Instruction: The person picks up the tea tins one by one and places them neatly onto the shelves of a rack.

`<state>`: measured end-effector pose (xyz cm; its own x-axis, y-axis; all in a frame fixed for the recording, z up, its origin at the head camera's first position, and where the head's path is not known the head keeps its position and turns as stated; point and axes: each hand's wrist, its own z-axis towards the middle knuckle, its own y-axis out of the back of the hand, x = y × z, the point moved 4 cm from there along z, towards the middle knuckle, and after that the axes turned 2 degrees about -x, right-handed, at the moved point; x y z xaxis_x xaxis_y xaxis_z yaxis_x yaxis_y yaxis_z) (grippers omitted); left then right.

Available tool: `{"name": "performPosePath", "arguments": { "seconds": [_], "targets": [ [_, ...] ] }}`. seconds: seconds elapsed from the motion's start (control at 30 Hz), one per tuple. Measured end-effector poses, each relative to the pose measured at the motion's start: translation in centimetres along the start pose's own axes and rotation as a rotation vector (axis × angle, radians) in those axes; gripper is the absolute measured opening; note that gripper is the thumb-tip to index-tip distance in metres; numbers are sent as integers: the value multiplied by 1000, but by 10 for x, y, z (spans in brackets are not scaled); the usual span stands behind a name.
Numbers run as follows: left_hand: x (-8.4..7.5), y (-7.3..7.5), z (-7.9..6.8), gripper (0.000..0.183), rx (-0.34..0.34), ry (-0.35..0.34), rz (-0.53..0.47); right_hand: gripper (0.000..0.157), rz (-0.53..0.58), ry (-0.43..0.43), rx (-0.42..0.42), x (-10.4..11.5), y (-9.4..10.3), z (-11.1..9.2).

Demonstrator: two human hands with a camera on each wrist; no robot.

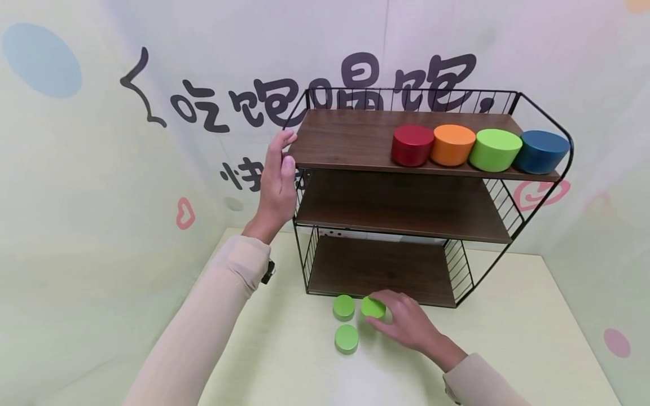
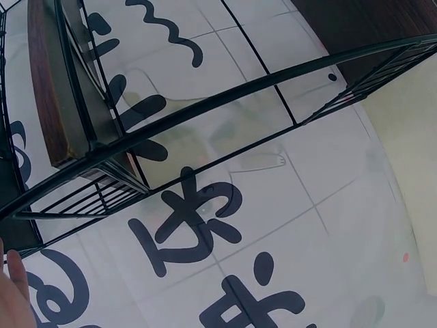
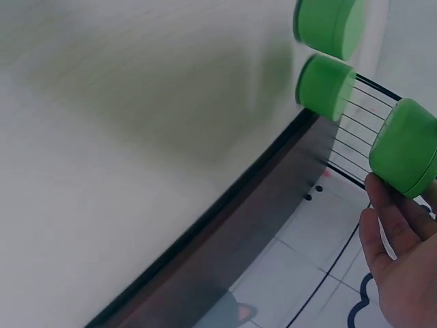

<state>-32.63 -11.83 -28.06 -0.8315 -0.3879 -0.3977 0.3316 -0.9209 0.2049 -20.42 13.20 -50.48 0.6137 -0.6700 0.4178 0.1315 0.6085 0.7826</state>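
Observation:
My right hand (image 1: 408,324) pinches a small light-green round canister (image 1: 373,308) between thumb and fingers in front of the shelf rack. In the right wrist view, this canister (image 3: 406,147) is apart from the table. Two more green canisters (image 1: 344,307) (image 1: 347,339) stand on the table to its left, one nearer me. My left hand (image 1: 278,183) is up at the left end of the rack's top board (image 1: 345,138), fingers fairly straight and next to the frame. Only a bit of the left hand (image 2: 17,294) shows in the left wrist view.
Red (image 1: 412,146), orange (image 1: 453,145), green (image 1: 495,150) and blue (image 1: 541,152) canisters stand in a row on the top board's right half. Below are a middle board (image 1: 401,203) and a bottom board (image 1: 381,268), within a black wire frame (image 1: 540,200). A printed cloth (image 1: 203,56) hangs behind.

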Motion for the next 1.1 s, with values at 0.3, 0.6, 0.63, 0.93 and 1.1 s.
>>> {"name": "performPosePath", "arguments": {
  "seconds": [0.3,0.6,0.63,0.93,1.1],
  "targets": [
    [0,0,1,42,-6,3,-1,41,22,100,-43,11,15,11],
    [0,0,0,42,4,6,-4,42,20,166,-76,22,26,17],
    [0,0,0,42,2,3,-1,42,18,177,-86,23,27,17],
    [-1,2,0,41,-11,-6,-4,42,25,269,-142,33,43,27],
    [-8,2,1,40,-11,2,-3,41,24,301,-148,38,52,31]
  ]
}}
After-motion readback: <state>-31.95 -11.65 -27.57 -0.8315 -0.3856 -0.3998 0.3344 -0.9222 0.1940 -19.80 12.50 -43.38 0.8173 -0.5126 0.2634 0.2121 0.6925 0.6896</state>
